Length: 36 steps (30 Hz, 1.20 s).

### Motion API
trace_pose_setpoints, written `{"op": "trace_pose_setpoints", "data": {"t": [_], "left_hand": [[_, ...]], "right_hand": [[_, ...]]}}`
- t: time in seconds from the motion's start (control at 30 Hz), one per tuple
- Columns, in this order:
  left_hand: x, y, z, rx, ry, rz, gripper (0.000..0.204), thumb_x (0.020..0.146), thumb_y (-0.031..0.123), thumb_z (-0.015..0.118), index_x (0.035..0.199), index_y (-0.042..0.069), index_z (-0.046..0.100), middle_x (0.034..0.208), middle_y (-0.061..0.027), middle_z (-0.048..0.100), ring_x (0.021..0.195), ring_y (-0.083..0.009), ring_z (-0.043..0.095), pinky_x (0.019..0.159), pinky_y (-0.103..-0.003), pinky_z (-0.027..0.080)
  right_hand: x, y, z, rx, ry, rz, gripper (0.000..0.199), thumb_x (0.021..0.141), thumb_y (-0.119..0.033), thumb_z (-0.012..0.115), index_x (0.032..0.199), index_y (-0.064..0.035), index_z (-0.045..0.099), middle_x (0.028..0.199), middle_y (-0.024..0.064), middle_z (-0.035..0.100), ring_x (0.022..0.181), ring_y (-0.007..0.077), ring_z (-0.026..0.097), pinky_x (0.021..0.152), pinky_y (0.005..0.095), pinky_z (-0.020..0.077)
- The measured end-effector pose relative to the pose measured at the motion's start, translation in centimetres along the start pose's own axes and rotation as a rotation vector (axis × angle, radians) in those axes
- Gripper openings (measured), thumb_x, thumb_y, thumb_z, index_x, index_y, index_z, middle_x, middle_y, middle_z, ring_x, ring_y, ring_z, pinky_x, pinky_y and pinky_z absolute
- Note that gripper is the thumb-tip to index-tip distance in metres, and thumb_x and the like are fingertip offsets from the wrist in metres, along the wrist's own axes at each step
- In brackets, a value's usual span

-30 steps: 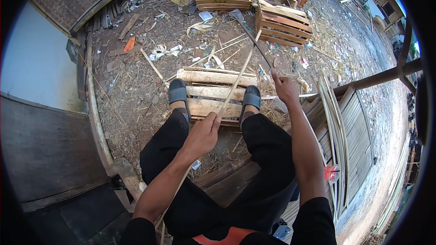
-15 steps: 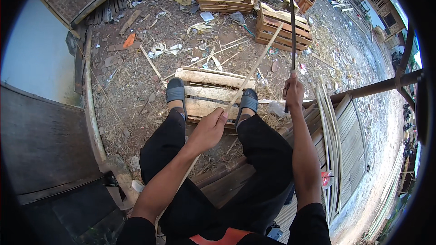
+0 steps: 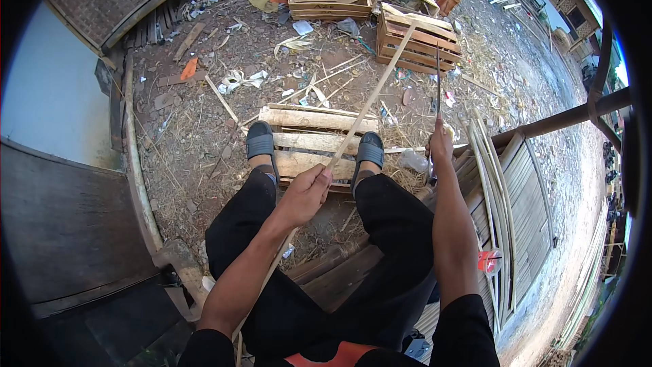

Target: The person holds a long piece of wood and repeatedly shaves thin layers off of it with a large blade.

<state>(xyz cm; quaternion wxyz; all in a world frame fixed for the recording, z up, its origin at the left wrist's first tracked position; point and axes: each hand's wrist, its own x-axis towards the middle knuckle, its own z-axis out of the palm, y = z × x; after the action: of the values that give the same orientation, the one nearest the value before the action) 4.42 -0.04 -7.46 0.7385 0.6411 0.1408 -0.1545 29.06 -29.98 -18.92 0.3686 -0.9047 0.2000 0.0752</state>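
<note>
My left hand [image 3: 305, 196] is closed round a long, flat bamboo strip [image 3: 375, 98], whose far end slants up and away to the right. The strip's near part passes back beneath my left forearm. In my closed right hand [image 3: 441, 144] is a long, thin, dark-bladed machete [image 3: 439, 88], pointing away from me. The blade stands apart from the strip, on its right. Both my sandalled feet rest on a slatted wooden crate [image 3: 316, 141] on the ground between the hands and the far crates.
More wooden crates [image 3: 418, 39] stand ahead. Long bamboo strips [image 3: 501, 211] lie on a slatted bamboo bench [image 3: 530, 207] at my right, beside a red-tinted plastic cup [image 3: 489, 262]. A bamboo pole [image 3: 564, 122] crosses at right. Scraps litter the ground; a wall [image 3: 54, 88] stands left.
The machete has tipped, so its blade now looks shorter and narrower, its tip lower in view. My right hand has dropped slightly. My left hand and the strip have shifted a little left.
</note>
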Motion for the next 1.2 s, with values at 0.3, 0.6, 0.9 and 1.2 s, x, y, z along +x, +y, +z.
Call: {"op": "trace_pose_setpoints", "data": {"t": [0.3, 0.6, 0.9, 1.2], "left_hand": [[0.3, 1.9, -1.6, -0.177, 0.046, -0.148, 0.031, 0.108, 0.034, 0.037, 0.104, 0.010, 0.056, 0.067, 0.0081, 0.034, 0.052, -0.0012, 0.027, 0.045, -0.019, 0.022], [0.8, 2.3, -0.6, -0.292, 0.129, -0.114, 0.031, 0.107, 0.034, 0.038, 0.095, 0.011, 0.054, 0.067, 0.0081, 0.032, 0.053, -0.0025, 0.027, 0.046, -0.020, 0.021], [1.2, 2.0, 0.1, -0.310, 0.263, -0.183, 0.028, 0.102, 0.021, 0.044, 0.082, 0.007, 0.058, 0.066, 0.0060, 0.038, 0.052, -0.0035, 0.029, 0.046, -0.023, 0.022], [1.4, 0.9, 0.0, -0.206, 0.285, -0.229, 0.034, 0.105, 0.026, 0.041, 0.074, 0.011, 0.047, 0.065, 0.0069, 0.036, 0.051, -0.0036, 0.029, 0.045, -0.024, 0.021]], "right_hand": [[-4.9, -1.8, -1.9, 0.385, -0.105, -0.095, 0.068, 0.094, -0.069, 0.043, 0.062, -0.0081, 0.048, 0.052, 0.0000, 0.043, 0.044, 0.0112, 0.046, 0.040, 0.0275, 0.0365], [-16.3, -10.0, -0.9, -0.300, -0.277, -1.029, 0.050, 0.083, -0.056, 0.067, 0.075, -0.0067, 0.066, 0.058, 0.0142, 0.060, 0.058, 0.0361, 0.063, 0.056, 0.0448, 0.0488], [-18.9, -11.2, 2.1, -0.344, -0.373, -1.231, 0.054, 0.082, -0.062, 0.065, 0.075, -0.0084, 0.066, 0.058, 0.0146, 0.062, 0.058, 0.0375, 0.064, 0.054, 0.0469, 0.0494], [-17.5, -10.4, 3.1, -0.321, -0.317, -1.291, 0.052, 0.079, -0.061, 0.067, 0.073, -0.0104, 0.064, 0.054, 0.0137, 0.058, 0.055, 0.0366, 0.062, 0.052, 0.0462, 0.0483]]}}
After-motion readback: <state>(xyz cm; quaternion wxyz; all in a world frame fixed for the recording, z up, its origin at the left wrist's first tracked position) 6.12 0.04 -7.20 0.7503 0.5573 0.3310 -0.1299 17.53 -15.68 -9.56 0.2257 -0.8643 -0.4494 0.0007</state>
